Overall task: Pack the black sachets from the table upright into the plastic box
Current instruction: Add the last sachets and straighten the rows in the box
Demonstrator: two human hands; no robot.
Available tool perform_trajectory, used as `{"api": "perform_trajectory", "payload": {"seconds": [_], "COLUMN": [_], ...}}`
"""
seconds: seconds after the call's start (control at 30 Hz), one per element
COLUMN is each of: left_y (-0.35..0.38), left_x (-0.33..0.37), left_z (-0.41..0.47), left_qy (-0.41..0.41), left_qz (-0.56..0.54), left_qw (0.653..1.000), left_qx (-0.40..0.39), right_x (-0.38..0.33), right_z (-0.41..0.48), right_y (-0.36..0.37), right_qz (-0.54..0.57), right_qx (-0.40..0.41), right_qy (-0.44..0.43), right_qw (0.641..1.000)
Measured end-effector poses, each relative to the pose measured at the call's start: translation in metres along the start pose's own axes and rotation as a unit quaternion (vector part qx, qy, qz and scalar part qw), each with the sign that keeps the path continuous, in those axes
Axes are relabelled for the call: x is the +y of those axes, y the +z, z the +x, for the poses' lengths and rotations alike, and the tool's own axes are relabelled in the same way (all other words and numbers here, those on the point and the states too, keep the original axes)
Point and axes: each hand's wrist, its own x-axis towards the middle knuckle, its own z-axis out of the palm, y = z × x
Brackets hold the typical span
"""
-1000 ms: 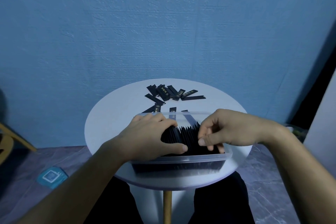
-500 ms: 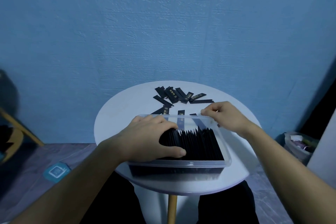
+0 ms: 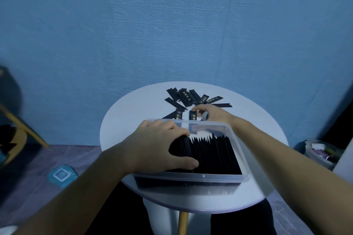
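Observation:
A clear plastic box (image 3: 245, 176) stands at the near edge of the round white table (image 3: 131, 118). It is packed with a row of upright black sachets (image 3: 214, 155). My left hand (image 3: 156, 147) grips the left end of that row, thumb on the near side and fingers curled over the far side. Several loose black sachets (image 3: 188, 97) lie scattered beyond the box. My right hand (image 3: 214, 115) reaches past the box's far rim, fingers curved down over the table. Its index fingertip touches the top of one flat sachet (image 3: 193, 116).
A blue textured wall stands close behind the table. On the floor lie a blue packet (image 3: 62, 174) at the left and a bin with a bag (image 3: 321, 152) at the right. A wooden chair leg (image 3: 24, 126) shows at the far left.
My right hand left the sachets in the box, passed the far rim and now hovers over the loose sachets. My left hand stayed on the packed row.

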Motion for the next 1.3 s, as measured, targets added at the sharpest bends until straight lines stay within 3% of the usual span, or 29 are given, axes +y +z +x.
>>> {"api": "perform_trajectory", "payload": {"seconds": [0.2, 0.27, 0.37, 0.47, 0.67, 0.83, 0.97, 1.2, 1.3], "left_y": [0.000, 0.000, 0.001, 0.002, 0.000, 0.001, 0.003, 0.002, 0.002], "left_x": [0.000, 0.001, 0.001, 0.001, 0.002, 0.003, 0.002, 0.003, 0.003], "left_z": [0.001, 0.001, 0.000, -0.001, -0.002, 0.000, 0.000, 0.000, -0.001], "left_qy": [0.001, -0.001, -0.001, -0.001, -0.008, -0.012, -0.008, -0.007, -0.008], "left_qz": [-0.015, -0.016, -0.010, -0.008, -0.007, 0.000, 0.000, -0.001, -0.004], "left_qw": [1.000, 1.000, 1.000, 1.000, 1.000, 1.000, 1.000, 1.000, 1.000], "left_qx": [-0.001, -0.001, 0.004, 0.001, -0.009, -0.012, -0.010, -0.008, -0.010], "right_x": [0.007, -0.002, -0.011, -0.014, -0.009, 0.010, 0.022, 0.041, 0.055], "right_z": [0.024, 0.028, 0.037, 0.050, 0.065, 0.047, 0.033, 0.027, 0.019], "right_y": [-0.007, -0.007, -0.005, 0.003, 0.019, 0.022, 0.022, 0.012, 0.007], "right_qz": [-0.003, -0.052, -0.157, -0.208, -0.158, -0.039, -0.040, -0.064, -0.065], "right_qx": [0.016, 0.026, -0.023, -0.073, -0.099, -0.022, 0.038, 0.072, 0.094], "right_qy": [-0.035, -0.079, -0.167, -0.177, -0.219, -0.244, -0.287, -0.236, -0.168], "right_qw": [0.999, 0.995, 0.973, 0.959, 0.958, 0.969, 0.956, 0.967, 0.979]}}
